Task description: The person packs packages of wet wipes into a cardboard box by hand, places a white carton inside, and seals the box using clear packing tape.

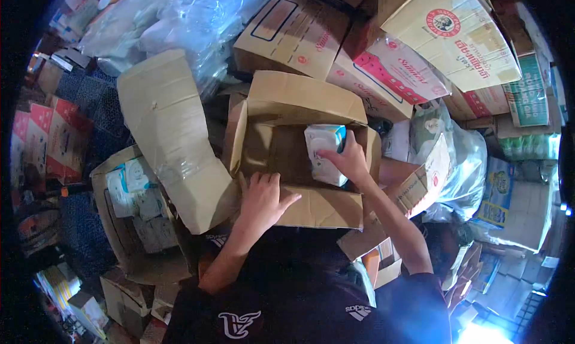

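Note:
An open cardboard box (306, 95) is right in front of me, its flaps folded outward. My right hand (348, 159) is inside it at the right, closed on a white soft pack with teal trim (322, 141), which looks like wipes or tissues. The pack stands at the box's right end; its underside is hidden. My left hand (262, 201) grips the near left edge of the box, fingers bent over the rim and thumb out along the near flap.
At the left, a second open box (135, 257) contains several similar white packs (136, 175). A long bent cardboard piece (168, 104) leans between the boxes. Stacked cartons (293, 32) rise behind; clear plastic bags (206, 20) lie at the back left and a filled bag (461, 158) at right.

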Demonstrator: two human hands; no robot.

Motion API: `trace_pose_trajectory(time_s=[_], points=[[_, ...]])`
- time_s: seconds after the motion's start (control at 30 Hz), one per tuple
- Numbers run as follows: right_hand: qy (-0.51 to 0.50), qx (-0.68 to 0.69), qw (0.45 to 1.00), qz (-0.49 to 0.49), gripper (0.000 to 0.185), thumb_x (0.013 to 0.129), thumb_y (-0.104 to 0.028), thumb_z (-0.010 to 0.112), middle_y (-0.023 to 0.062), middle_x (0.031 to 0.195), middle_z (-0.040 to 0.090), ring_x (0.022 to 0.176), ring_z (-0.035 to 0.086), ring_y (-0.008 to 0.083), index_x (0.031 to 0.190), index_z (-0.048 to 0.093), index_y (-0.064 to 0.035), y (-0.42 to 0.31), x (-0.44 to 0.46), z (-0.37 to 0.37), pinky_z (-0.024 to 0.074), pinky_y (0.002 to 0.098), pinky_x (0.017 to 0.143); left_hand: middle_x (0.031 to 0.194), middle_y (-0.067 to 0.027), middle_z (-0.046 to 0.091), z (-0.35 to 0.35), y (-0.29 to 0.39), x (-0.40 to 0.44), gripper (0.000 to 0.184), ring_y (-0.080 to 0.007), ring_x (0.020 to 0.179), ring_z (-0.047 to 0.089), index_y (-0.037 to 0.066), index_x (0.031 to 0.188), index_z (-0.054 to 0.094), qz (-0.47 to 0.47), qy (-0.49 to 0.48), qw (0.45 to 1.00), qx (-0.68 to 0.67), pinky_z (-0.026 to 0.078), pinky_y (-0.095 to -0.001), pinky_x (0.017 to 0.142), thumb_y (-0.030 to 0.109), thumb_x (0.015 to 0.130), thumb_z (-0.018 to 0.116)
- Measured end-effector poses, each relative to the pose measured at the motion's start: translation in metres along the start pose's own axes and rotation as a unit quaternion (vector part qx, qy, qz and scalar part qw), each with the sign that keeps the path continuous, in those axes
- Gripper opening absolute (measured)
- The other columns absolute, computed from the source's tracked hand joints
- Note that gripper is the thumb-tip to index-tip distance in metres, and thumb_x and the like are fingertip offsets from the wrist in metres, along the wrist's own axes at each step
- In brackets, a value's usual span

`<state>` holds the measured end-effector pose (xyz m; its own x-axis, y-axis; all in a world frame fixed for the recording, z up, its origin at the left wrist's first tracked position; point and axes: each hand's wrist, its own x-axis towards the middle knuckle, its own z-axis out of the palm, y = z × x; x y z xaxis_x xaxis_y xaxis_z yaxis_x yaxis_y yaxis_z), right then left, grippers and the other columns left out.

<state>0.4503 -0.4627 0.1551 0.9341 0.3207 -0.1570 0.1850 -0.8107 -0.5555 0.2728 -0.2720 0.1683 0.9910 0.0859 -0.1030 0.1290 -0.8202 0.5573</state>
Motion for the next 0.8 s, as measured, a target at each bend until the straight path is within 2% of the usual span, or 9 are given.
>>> trace_pose_trajectory(time_s=[0.03, 0.13, 0.17, 0.23, 0.37, 0.5, 0.6, 0.67, 0.8], points=[[-0.004, -0.029, 0.999, 0.013, 0.07, 0.067, -0.04, 0.086, 0.0261, 0.09, 0.068, 0.08, 0.069, 0.038, 0.106, 0.052, 0.0075, 0.018, 0.007, 0.014, 0.0549, 0.0458, 0.069, 0.106, -0.0205, 0.064, 0.002, -0.001, -0.001, 0.068, -0.0369, 0.105, 0.058, -0.001, 0.123, 0.057, -0.005, -0.007, 1.0, -0.005, 0.028, -0.0649, 0.103, 0.055, 0.085, 0.062], [-0.18, 0.213, 0.95, 0.139, 0.049, 0.067, -0.027, 0.086, 0.0161, 0.092, 0.07, 0.087, 0.067, 0.0222, 0.1, 0.064, 0.0018, 0.085, 0.034, 0.063, 0.0532, 0.0367, 0.079, 0.105, -0.0195, 0.065, -0.005, 0.001, -0.002, 0.064, -0.0349, 0.107, 0.058, 0.001, 0.123, 0.058, 0.018, 0.012, 0.999, -0.042, 0.025, -0.0655, 0.105, 0.054, 0.087, 0.06], [-0.209, 0.301, 0.919, 0.148, 0.043, 0.067, -0.028, 0.085, 0.0135, 0.09, 0.07, 0.085, 0.067, 0.0225, 0.095, 0.069, 0.0005, 0.056, 0.025, 0.042, 0.0529, 0.0351, 0.077, 0.105, -0.0194, 0.065, -0.005, 0.001, -0.001, 0.064, -0.0345, 0.107, 0.058, 0.001, 0.123, 0.058, 0.012, -0.006, 0.999, -0.041, 0.025, -0.0654, 0.105, 0.053, 0.087, 0.06], [-0.217, 0.068, 0.965, 0.129, 0.034, 0.073, -0.023, 0.078, 0.0136, 0.091, 0.071, 0.085, 0.067, 0.023, 0.096, 0.07, 0.0003, 0.068, 0.04, 0.056, 0.053, 0.036, 0.077, 0.106, -0.0193, 0.066, -0.005, 0.0, -0.002, 0.063, -0.0337, 0.109, 0.058, 0.001, 0.124, 0.058, -0.004, -0.042, 0.998, -0.039, 0.024, -0.065, 0.106, 0.052, 0.088, 0.059], [-0.208, -0.257, 0.943, 0.032, 0.035, 0.076, -0.016, 0.069, 0.0174, 0.108, 0.064, 0.099, 0.063, 0.0287, 0.106, 0.066, 0.0009, 0.068, 0.049, 0.082, 0.049, 0.0407, 0.088, 0.109, -0.019, 0.065, -0.008, -0.003, -0.002, 0.061, -0.0343, 0.111, 0.057, 0.001, 0.125, 0.057, 0.019, -0.043, 0.999, -0.013, 0.025, -0.0641, 0.107, 0.05, 0.089, 0.058], [-0.267, -0.277, 0.912, -0.139, 0.044, 0.077, -0.01, 0.061, 0.0225, 0.13, 0.055, 0.117, 0.057, 0.036, 0.119, 0.06, 0.002, 0.057, 0.058, 0.102, 0.0435, 0.0464, 0.102, 0.111, -0.0192, 0.065, -0.011, -0.006, -0.003, 0.059, -0.0343, 0.113, 0.057, 0.0, 0.124, 0.058, 0.015, -0.053, 0.998, -0.018, 0.025, -0.0632, 0.107, 0.049, 0.089, 0.058], [-0.273, -0.349, 0.862, -0.247, 0.049, 0.077, -0.007, 0.059, 0.0231, 0.132, 0.053, 0.122, 0.054, 0.0353, 0.124, 0.055, 0.0057, 0.068, 0.055, 0.123, 0.045, 0.0482, 0.101, 0.112, -0.0189, 0.065, -0.012, -0.005, -0.003, 0.057, -0.0344, 0.113, 0.056, 0.001, 0.123, 0.058, 0.017, -0.04, 0.999, -0.002, 0.026, -0.0629, 0.107, 0.047, 0.09, 0.059], [-0.316, -0.363, 0.848, -0.223, 0.051, 0.077, -0.006, 0.058, 0.0227, 0.135, 0.051, 0.122, 0.054, 0.035, 0.127, 0.054, 0.0036, 0.046, 0.048, 0.103, 0.0465, 0.0486, 0.099, 0.112, -0.0183, 0.065, -0.012, -0.003, -0.006, 0.054, -0.0345, 0.113, 0.057, 0.001, 0.121, 0.059, 0.017, -0.029, 0.999, -0.008, 0.029, -0.0613, 0.106, 0.045, 0.09, 0.06], [-0.263, -0.323, 0.856, -0.306, 0.05, 0.084, -0.007, 0.049, 0.0233, 0.136, 0.049, 0.125, 0.049, 0.0386, 0.134, 0.051, -0.0127, 0.091, 0.043, 0.116, 0.0433, 0.0505, 0.102, 0.108, -0.0167, 0.067, -0.026, 0.002, -0.01, 0.045, -0.0344, 0.106, 0.06, 0.004, 0.118, 0.061, 0.002, 0.014, 0.994, -0.11, 0.039, -0.053, 0.101, 0.039, 0.09, 0.061]])
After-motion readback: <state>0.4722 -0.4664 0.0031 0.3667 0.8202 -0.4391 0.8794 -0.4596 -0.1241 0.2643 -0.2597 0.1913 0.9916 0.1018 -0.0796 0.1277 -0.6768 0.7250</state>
